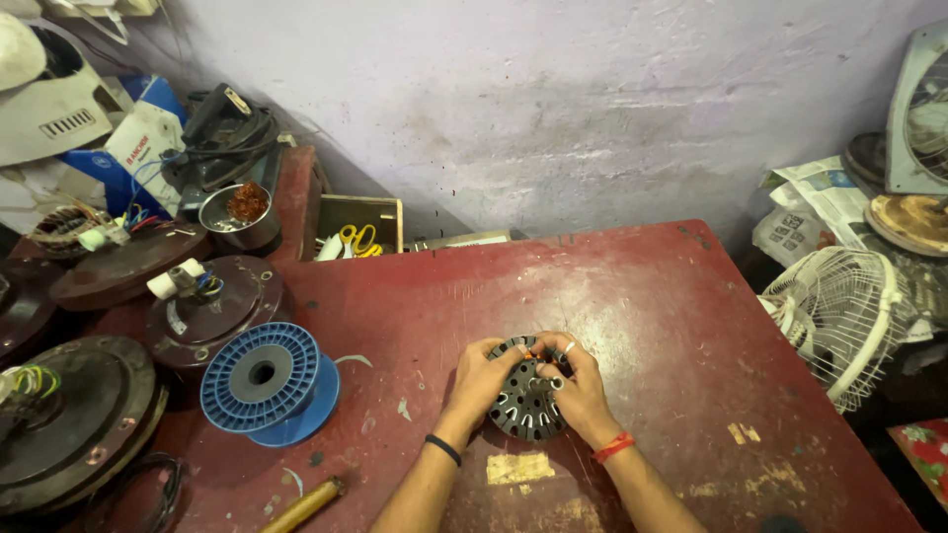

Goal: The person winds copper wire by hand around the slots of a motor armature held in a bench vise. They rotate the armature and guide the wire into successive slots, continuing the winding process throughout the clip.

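A round black slotted motor stator [524,407] lies flat on the red table [632,296]. My left hand [481,380], with a black band at the wrist, grips its left rim. On the right rim rests my right hand [581,392], wearing a ring and a red wrist thread. The fingertips of both hands meet at the far edge of the stator, where a bit of orange wire shows.
A blue plastic spool [269,381] sits left of my hands. Dark fan motor housings [202,306] crowd the left edge. A wooden-handled tool [301,506] lies near the front. A white fan guard [839,316] stands off the right side. A wooden box with scissors [357,235] is at the back.
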